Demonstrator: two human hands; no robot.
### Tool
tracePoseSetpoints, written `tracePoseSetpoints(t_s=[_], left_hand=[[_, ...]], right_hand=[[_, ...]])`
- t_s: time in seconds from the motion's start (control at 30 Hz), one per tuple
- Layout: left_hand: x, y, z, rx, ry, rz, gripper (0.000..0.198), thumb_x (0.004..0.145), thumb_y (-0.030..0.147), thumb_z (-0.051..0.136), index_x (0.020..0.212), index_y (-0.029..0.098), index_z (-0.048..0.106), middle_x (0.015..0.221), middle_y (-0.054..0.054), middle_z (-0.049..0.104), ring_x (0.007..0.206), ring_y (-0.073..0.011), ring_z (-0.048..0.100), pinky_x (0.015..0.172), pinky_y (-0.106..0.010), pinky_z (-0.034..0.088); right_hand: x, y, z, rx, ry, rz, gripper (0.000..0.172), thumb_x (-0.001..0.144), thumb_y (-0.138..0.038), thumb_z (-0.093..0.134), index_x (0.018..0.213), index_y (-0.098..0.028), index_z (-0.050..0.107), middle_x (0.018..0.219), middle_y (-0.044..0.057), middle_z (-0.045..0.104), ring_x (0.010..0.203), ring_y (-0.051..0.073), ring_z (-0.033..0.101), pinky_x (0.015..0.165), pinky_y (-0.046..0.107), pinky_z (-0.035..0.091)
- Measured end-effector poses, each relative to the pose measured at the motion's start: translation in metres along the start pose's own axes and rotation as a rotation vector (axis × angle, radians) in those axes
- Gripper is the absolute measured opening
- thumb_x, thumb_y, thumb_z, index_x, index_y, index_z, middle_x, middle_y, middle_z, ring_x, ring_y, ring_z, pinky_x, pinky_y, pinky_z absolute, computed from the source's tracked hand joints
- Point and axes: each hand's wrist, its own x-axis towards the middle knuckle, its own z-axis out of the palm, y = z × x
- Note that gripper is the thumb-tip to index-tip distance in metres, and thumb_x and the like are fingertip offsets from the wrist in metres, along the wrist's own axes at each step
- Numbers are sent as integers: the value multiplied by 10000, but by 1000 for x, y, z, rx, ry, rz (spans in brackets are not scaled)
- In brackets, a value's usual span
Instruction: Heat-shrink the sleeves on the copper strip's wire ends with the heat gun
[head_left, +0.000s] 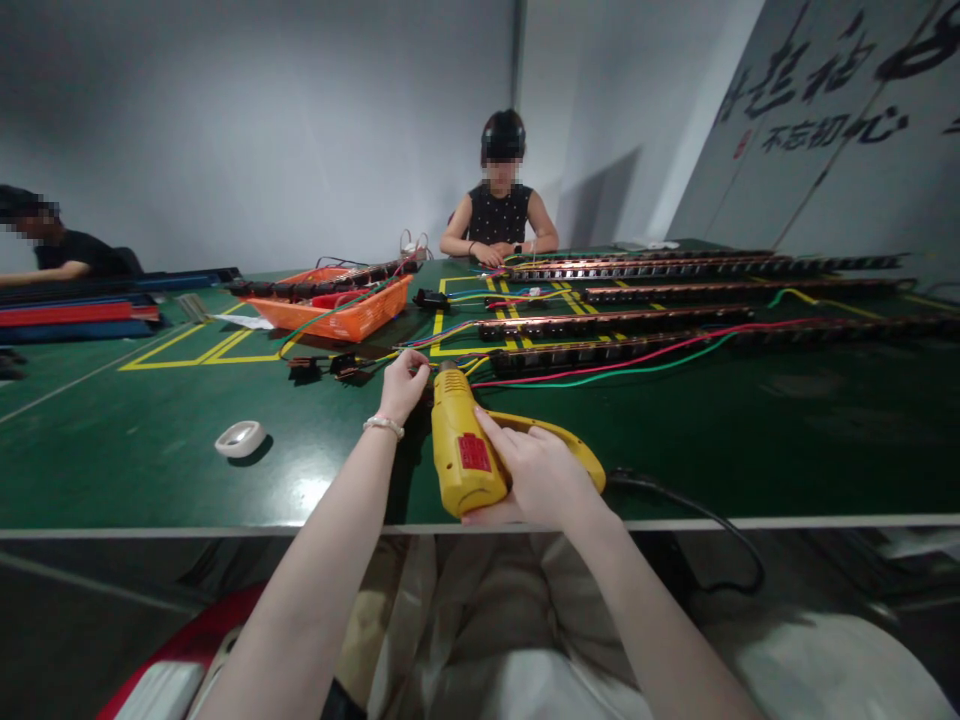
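My right hand (pixel 536 470) is wrapped round the body of a yellow heat gun (pixel 459 425), whose nozzle points away from me. My left hand (pixel 405 383) is closed in a pinch on thin wires (pixel 450 362), just left of the nozzle. The exact spot between those fingertips is too small to make out. These coloured wires lead right to a long dark strip (pixel 570 350) on the green table. Left of my left hand lie small black connectors (pixel 330 367). A red wire and a green wire (pixel 637 370) run along the strip's near side.
An orange basket (pixel 337 315) with strips in it stands at the back left. A roll of white tape (pixel 240 438) lies at the left front. Several more strips (pixel 675 290) stretch rightward. The black cord (pixel 697 510) hangs over the table edge. Two people sit beyond.
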Motion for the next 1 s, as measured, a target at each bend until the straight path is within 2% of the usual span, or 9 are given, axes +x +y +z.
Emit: tracePoseSetpoints(t_s=[0.2,0.33,0.47,0.7,1.0], left_hand=[[-1,2,1,-58,-16,-57,80,711,208,513,778,178,545,732,-26,655,675,-134,614,600,-234,464],[0,0,2,-79,-21,-75,84,722,209,499,790,182,540,729,-25,663,633,-130,614,574,-235,466],[2,-3,3,-67,3,-70,82,722,209,505,797,187,531,715,-14,640,665,-135,620,624,-249,486],[5,-8,5,11,30,-54,75,723,217,499,790,193,523,711,-15,616,677,-148,603,657,-270,474],[5,-6,3,48,4,-52,48,690,206,485,730,202,511,664,2,593,671,-147,589,649,-259,462]], right_hand=[[-13,24,-5,-24,53,38,1143,598,-716,651,1465,-83,258,1060,149,680,900,286,647,826,406,451],[-19,30,-8,-64,76,75,1129,600,-692,659,1461,-75,269,1050,152,683,878,292,651,808,408,462],[-21,28,-10,-64,72,92,1122,598,-670,670,1470,-98,257,1041,145,687,875,297,649,794,410,465],[-20,25,-10,-83,41,115,1157,579,-700,667,1456,-57,273,1035,156,680,869,289,646,817,406,456],[-13,4,-1,-121,66,106,1138,619,-775,568,1446,-44,294,965,153,670,859,287,631,813,409,439]])
